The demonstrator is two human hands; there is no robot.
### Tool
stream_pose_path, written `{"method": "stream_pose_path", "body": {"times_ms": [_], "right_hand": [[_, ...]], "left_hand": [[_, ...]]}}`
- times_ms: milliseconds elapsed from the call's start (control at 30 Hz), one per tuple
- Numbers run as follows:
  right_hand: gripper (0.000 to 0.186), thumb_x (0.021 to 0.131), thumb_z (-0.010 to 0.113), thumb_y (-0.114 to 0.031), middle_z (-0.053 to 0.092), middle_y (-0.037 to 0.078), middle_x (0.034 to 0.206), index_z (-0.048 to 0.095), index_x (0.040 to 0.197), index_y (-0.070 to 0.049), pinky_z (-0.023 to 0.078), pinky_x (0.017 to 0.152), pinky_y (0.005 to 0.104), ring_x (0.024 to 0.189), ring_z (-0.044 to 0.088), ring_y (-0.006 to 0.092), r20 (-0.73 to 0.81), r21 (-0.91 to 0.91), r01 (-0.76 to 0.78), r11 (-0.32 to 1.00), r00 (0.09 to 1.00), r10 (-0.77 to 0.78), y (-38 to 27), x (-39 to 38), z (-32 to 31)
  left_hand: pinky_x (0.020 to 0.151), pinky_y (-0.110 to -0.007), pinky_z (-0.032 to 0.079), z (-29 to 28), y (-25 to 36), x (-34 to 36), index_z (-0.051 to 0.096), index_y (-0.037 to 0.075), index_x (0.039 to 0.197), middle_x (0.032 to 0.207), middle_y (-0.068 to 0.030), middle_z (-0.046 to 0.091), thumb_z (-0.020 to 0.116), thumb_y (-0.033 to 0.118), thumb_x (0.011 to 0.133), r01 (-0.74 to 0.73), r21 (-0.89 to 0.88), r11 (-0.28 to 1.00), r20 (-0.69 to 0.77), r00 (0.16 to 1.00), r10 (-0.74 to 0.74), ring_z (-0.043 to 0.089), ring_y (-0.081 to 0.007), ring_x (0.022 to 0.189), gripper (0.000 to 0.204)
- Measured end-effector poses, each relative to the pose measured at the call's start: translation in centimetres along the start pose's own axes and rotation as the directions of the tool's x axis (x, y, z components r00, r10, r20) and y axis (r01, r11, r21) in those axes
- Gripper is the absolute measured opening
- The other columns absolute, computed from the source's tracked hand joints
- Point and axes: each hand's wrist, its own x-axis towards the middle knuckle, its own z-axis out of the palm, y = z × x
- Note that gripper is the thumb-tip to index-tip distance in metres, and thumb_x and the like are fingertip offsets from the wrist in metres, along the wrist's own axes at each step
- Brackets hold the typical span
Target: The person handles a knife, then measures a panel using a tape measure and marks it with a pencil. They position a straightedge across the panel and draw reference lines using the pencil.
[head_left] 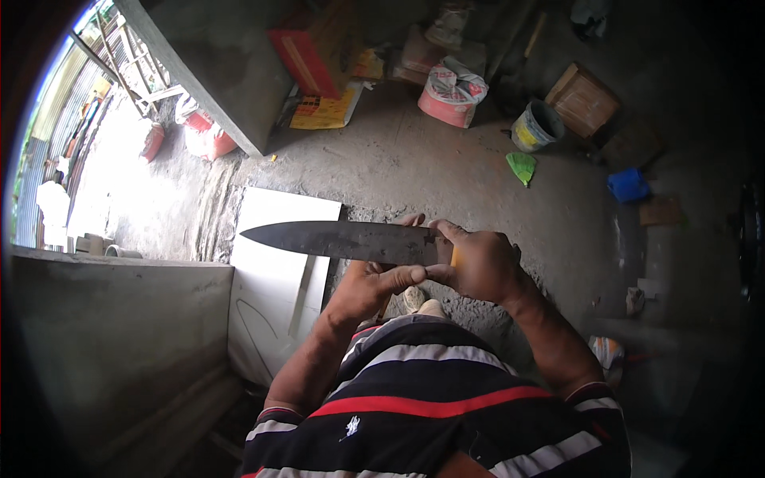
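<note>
A large knife with a broad, dark, pointed blade is held level in front of my body, its tip toward the left. My right hand is wrapped round its handle, of which only a bit of yellow shows. From below, my left hand grips the blade close to the handle. Its thumb lies along the lower edge, and fingertips show past the upper edge; the rest of those fingers are hidden behind the blade. Beneath the tip is a white panel on the floor.
A low concrete wall stands at the left, with a bright opening beyond. Farther off are a red box, a pink-and-white sack, a bucket, a cardboard box, a green dustpan-like piece and a blue container.
</note>
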Motion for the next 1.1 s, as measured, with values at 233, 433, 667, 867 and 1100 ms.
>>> {"method": "stream_pose_path", "body": {"times_ms": [233,433,667,867,1100], "right_hand": [[0.084,0.084,0.078,-0.058,0.070,0.022,0.073,0.057,0.135,0.004,0.059,0.064,0.0447,0.069,0.073,0.0395,-0.120,-0.072,-0.080,0.994,0.990,0.071,0.9,-1.7,-3.2],[0.057,0.084,0.082,-0.037,0.071,0.016,0.089,0.059,0.123,-0.002,0.057,0.069,0.0429,0.080,0.072,0.0358,-0.389,-0.376,-0.246,0.893,0.917,0.088,1.5,-8.0,-7.1],[0.034,0.084,0.082,-0.027,0.068,0.018,0.083,0.063,0.098,-0.002,0.055,0.065,0.0424,0.074,0.070,0.0364,-0.603,-0.156,-0.613,0.775,0.680,0.417,0.3,-18.7,-8.1],[0.037,0.083,0.083,-0.029,0.068,0.016,0.075,0.064,0.101,-0.003,0.054,0.058,0.0412,0.066,0.071,0.0353,-0.713,0.046,-0.645,0.763,0.514,0.477,0.7,-29.2,-9.4],[0.048,0.084,0.083,-0.035,0.069,0.015,0.077,0.066,0.112,0.000,0.055,0.058,0.0397,0.065,0.071,0.0323,-0.742,0.117,-0.732,0.671,0.385,0.549,-0.6,-39.7,-10.0]], "left_hand": [[0.058,-0.023,0.042,3.1,1.3,3.2,0.048,-0.005,0.147,0.099,-0.0038,0.064,0.077,0.020,0.093,0.083,0.022,0.996,0.196,0.977,-0.086,0.053,-0.0066,0.070,0.067],[0.051,-0.023,0.032,9.6,1.8,7.3,0.052,-0.001,0.144,0.076,0.0026,0.052,0.060,0.008,0.098,0.087,0.095,0.992,0.333,0.936,-0.114,0.041,-0.0053,0.058,0.048],[0.053,-0.025,0.043,17.4,-3.7,11.1,0.063,-0.001,0.131,0.076,-0.0011,0.057,0.063,0.003,0.095,0.207,0.269,0.941,0.631,0.699,-0.335,0.052,-0.0082,0.061,0.036],[0.062,-0.025,0.048,26.7,-8.9,9.1,0.067,0.000,0.106,0.082,0.0005,0.063,0.062,0.005,0.096,0.054,0.572,0.819,0.719,0.447,-0.532,0.058,-0.0075,0.070,0.012],[0.113,-0.032,0.042,36.8,-14.3,4.8,0.040,-0.003,0.152,0.150,-0.0189,0.050,0.073,0.012,0.095,0.102,0.555,0.825,0.793,0.234,-0.562,0.047,-0.0210,0.139,0.068]]}}
